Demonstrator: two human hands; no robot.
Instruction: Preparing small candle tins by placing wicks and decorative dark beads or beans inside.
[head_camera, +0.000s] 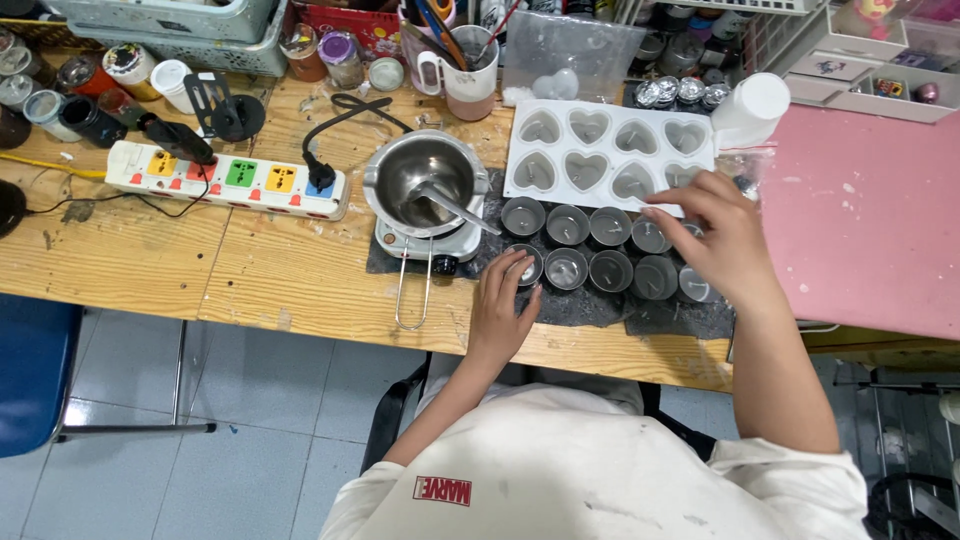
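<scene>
My left hand (503, 305) rests at the front of a dark mat (585, 305), its fingers wrapped around a small round metal cup (524, 266). Several more small metal cups (588, 247) stand in two rows on the mat to its right. My right hand (718, 240) hovers over the right end of those rows, fingers spread, touching the cups near the edge of a white mould with heart-shaped cavities (605, 150). Left of the cups a steel melting pot (423, 180) with a spoon in it sits on a small hot plate (425, 240).
A white power strip (225, 180) with coloured sockets lies on the wooden table (130, 250) at left. Jars, cups of tools and a clear plastic bag crowd the back edge. A pink board (870, 220) lies at right. A blue chair (35, 370) stands on the tiled floor.
</scene>
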